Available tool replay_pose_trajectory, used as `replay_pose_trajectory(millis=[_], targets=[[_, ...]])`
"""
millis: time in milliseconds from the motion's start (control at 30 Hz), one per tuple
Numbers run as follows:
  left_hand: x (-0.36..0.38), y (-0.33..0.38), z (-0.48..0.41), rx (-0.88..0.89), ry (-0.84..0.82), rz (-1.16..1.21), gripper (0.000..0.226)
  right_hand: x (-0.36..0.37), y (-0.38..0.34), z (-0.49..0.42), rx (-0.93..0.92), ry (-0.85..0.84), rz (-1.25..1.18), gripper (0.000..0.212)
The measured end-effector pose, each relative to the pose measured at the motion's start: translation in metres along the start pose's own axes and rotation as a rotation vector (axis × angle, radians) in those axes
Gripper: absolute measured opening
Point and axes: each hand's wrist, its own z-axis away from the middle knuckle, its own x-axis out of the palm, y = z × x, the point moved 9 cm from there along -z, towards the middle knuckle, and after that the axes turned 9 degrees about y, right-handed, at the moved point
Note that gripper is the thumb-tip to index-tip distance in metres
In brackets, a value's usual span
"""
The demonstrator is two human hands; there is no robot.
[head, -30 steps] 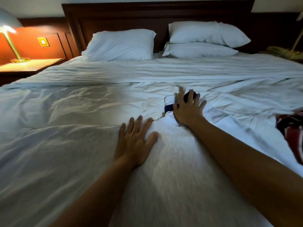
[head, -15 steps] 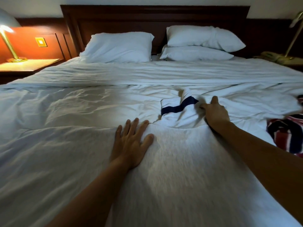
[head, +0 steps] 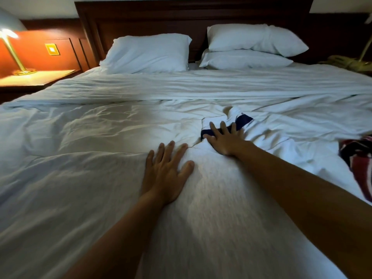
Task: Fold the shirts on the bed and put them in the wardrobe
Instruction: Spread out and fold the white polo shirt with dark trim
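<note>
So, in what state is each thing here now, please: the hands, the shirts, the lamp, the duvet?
white shirt: spread out, unfolded, far end bunched
left hand: open, pressing flat on the white shirt
right hand: open, fingers on the navy trim
striped shirt: crumpled, at the far right
lamp: lit
duvet: rumpled

Your white shirt (head: 217,208) with navy collar band (head: 244,120), red, navy and white striped shirt (head: 358,158) at the right edge of the white bed (head: 80,158)
</note>
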Motion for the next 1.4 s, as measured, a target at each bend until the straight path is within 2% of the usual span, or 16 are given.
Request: replay_pose_trajectory(millis=[167, 233, 300, 367, 433, 500, 600, 667, 767, 900, 967, 1033, 1133, 1233, 1333, 1400], targets=[[-0.001, 0.001, 0.001, 0.000, 0.001, 0.007, 0.080, -0.013, 0.002, -0.006, -0.061, 0.027, -0.194, 0.062], [-0.001, 0.001, 0.001, -0.002, -0.001, 0.007, 0.080, -0.036, 0.009, -0.009, -0.069, 0.215, -0.160, 0.055], [-0.002, 0.001, 0.002, -0.001, 0.000, 0.008, 0.079, -0.054, 0.004, -0.007, -0.043, 0.342, -0.001, 0.067], [-0.002, 0.001, 0.002, -0.005, 0.000, 0.009, 0.079, -0.046, -0.014, -0.004, -0.014, 0.225, -0.057, 0.081], [0.000, 0.001, 0.001, -0.012, 0.002, -0.014, 0.079, -0.023, -0.034, -0.004, -0.018, 0.089, -0.130, 0.080], [0.000, 0.001, 0.001, -0.013, -0.001, -0.030, 0.080, -0.014, -0.042, 0.002, -0.051, 0.038, -0.236, 0.081], [0.001, 0.000, 0.000, -0.007, -0.022, -0.008, 0.079, -0.034, -0.035, 0.030, -0.137, 0.055, -0.438, 0.060], [0.000, -0.001, -0.003, -0.025, -0.022, 0.013, 0.079, -0.041, -0.035, 0.068, -0.199, 0.062, -0.289, 0.055], [-0.011, 0.002, -0.001, -0.014, -0.006, 0.041, 0.077, -0.021, -0.024, 0.136, -0.149, 0.035, -0.068, 0.058], [-0.036, -0.010, 0.024, 0.241, -0.070, -0.057, 0.068, -0.006, 0.000, 0.182, -0.012, 0.114, -0.052, 0.082], [-0.053, -0.042, 0.040, 0.339, -0.085, -0.150, 0.065, -0.006, 0.002, 0.182, 0.011, 0.128, -0.042, 0.083], [-0.068, -0.112, 0.045, 0.240, -0.137, -0.241, 0.068, -0.002, 0.002, 0.180, 0.024, 0.132, -0.031, 0.080], [-0.100, -0.235, 0.057, -0.109, -0.246, -0.425, 0.085, 0.002, 0.004, 0.181, 0.050, 0.144, -0.041, 0.079], [-0.133, -0.276, 0.082, -0.371, -0.230, -0.445, 0.072, 0.002, 0.005, 0.191, 0.102, 0.158, -0.071, 0.069], [-0.144, -0.225, 0.102, -0.157, -0.136, -0.428, 0.059, 0.003, 0.001, 0.216, 0.117, 0.138, -0.095, 0.069], [-0.145, -0.174, 0.124, -0.039, -0.100, -0.223, 0.068, 0.001, -0.001, 0.241, 0.110, 0.119, -0.078, 0.072]])
